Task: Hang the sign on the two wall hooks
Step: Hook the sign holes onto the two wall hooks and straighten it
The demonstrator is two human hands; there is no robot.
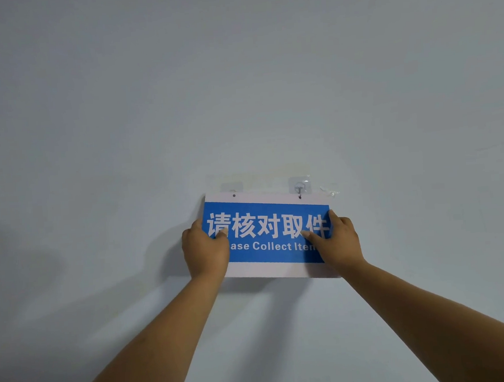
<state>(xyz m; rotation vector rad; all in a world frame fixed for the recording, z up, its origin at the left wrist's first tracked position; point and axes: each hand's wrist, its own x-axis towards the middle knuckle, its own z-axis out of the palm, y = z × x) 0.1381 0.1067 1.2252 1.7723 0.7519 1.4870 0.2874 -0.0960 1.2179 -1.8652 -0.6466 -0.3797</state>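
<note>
I see a plain pale wall (237,87) filling almost the whole view. Two clear sticky hooks are stuck on it, side by side. The right hook (299,186) shows well, and its little metal prong sits just above the right hole (300,197) near the top edge of the sign. The left hook (231,187) is mostly hidden behind the top of the sign, above the left hole (234,195). I cannot tell if either hook goes through its hole. A bit of crinkled clear tape (329,190) sticks to the wall just beside the sign's top right corner.

The sign (267,234) is flat against the wall, a little tilted, lower on the right. It is white with a big blue block. White letters read "请核对取件". Under them I can read "ase Collect Ite"; the hands cover the rest.

My left hand (205,250) pinches the sign's left edge, thumb on the front. My right hand (337,240) pinches the right edge the same way. Soft arm shadows fall on the wall below.
</note>
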